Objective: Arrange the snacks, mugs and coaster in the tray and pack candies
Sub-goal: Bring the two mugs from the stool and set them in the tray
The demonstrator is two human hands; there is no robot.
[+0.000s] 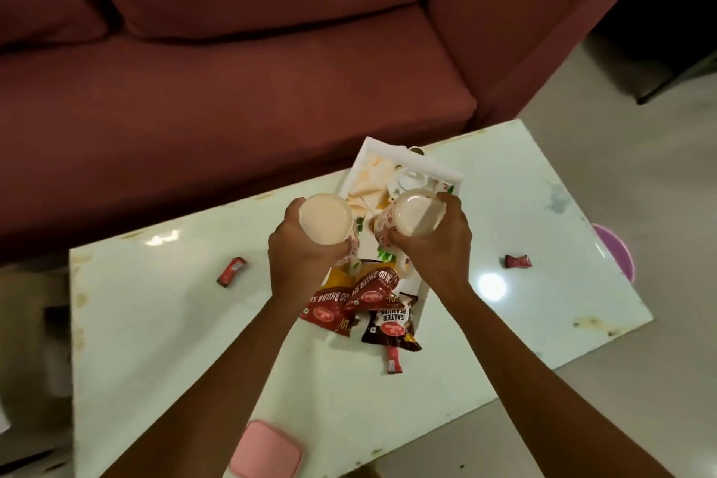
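My left hand (306, 256) grips a white patterned mug (326, 219) and my right hand (434, 241) grips a second one (411, 215); both mugs hover over the white printed tray (388, 175) on the table. Several snack packets lie at the tray's near end: red ones (349, 303) and a dark salted-peanuts packet (392, 326). Red wrapped candies lie loose on the table: one at the left (231, 271), one at the right (518, 261), one in front of the packets (394, 359). No coaster is identifiable.
A pink square lid or box (265, 454) sits at the near edge of the white table (155, 322). A maroon sofa (232, 89) stands right behind the table. A purple round object (617, 252) shows past the table's right edge.
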